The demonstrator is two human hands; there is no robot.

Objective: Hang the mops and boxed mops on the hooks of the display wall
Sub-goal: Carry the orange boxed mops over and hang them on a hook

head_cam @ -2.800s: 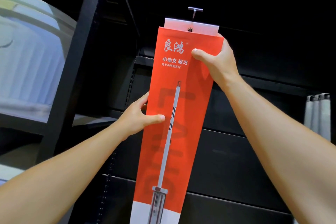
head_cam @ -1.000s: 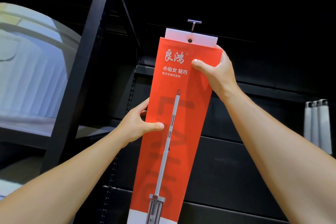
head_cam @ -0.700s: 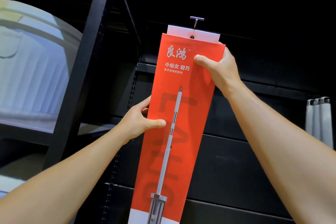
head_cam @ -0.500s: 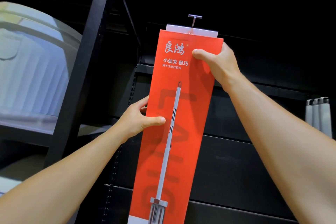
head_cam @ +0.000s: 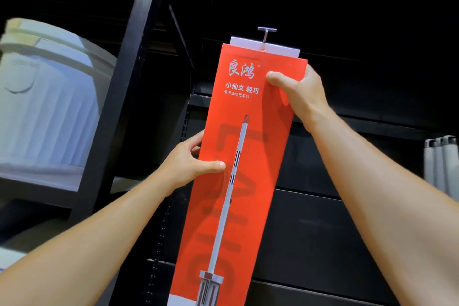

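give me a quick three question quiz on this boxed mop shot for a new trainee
1. True or false: the right hand grips the red boxed mop near its top right edge.
2. Where does the metal hook meet the box? A) at the white tab on top B) at the bottom edge C) at the left side
3. Fill in: the left hand holds the box's ____ edge, thumb on the front.

Key:
1. true
2. A
3. left
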